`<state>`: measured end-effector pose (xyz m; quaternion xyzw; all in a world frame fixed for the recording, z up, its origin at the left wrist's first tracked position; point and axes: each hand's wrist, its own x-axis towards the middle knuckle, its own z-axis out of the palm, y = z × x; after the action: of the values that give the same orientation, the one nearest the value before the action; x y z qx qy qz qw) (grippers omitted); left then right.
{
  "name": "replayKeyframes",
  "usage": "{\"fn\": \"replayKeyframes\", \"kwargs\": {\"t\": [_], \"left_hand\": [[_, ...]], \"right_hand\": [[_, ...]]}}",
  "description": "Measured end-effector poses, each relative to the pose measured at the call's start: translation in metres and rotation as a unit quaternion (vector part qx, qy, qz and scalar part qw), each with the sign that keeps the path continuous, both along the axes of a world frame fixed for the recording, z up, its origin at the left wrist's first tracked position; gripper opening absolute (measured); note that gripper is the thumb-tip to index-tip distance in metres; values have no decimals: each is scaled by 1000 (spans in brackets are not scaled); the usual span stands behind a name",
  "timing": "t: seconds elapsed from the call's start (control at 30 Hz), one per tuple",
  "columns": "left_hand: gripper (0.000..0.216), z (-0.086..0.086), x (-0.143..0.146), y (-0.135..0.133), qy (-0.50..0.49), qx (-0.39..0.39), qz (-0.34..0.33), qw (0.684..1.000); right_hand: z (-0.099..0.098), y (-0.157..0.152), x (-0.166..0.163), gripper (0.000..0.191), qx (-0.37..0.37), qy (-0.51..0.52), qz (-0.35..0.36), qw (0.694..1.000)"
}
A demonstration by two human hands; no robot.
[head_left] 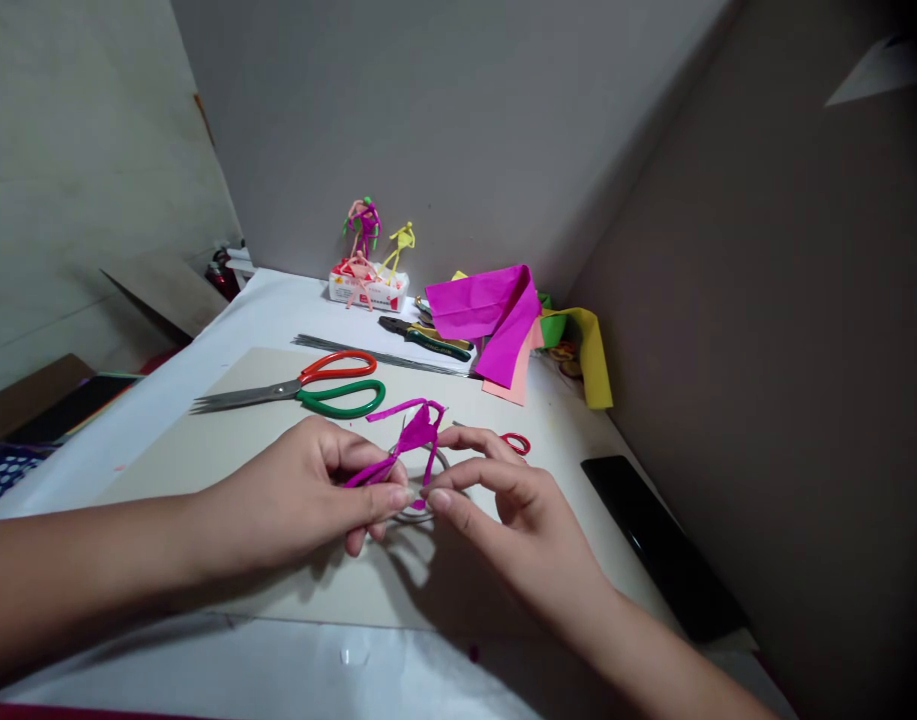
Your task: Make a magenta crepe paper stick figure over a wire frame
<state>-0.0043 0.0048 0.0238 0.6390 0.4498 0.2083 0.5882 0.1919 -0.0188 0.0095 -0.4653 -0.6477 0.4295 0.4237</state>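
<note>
My left hand [293, 500] grips a small figure of magenta paper-wrapped wire [417, 435] between thumb and fingers. A thin silver wire loop [435, 462] runs from the figure, partly hidden behind my fingers. My right hand [518, 525] reaches in from the right, its thumb and index fingertips on that loop, close to my left thumb. Small red-handled scissors [515, 443] lie just beyond my right fingers, their blades hidden by the hand. Both hands are above a beige card sheet [203, 475].
Large red-and-green-handled scissors [300, 392] lie on the card. Behind are a wire bundle [375, 355], pliers [428, 340], magenta paper [495, 315], yellow paper [589, 350] and wire figures on a white box [366, 290]. A black phone [660, 545] lies right.
</note>
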Motion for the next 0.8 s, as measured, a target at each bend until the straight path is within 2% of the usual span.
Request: {"fn": "replayKeyframes", "kwargs": {"t": [0.23,0.37,0.6,0.8], "left_hand": [[24,2,4,-2,-34,-15,22,999],[26,-4,2,-2,-22,-68,24,997],[39,-14,4,-3,-59,-70,-14,996],[38,-20,10,-5,-72,-106,-48,991]], "right_hand": [[-5,-1,-6,4,-19,57,-16,998],[-5,-1,-6,7,-16,51,-21,998],[-4,-4,2,7,77,32,-40,996],[2,-8,-2,9,165,-69,-40,983]]}}
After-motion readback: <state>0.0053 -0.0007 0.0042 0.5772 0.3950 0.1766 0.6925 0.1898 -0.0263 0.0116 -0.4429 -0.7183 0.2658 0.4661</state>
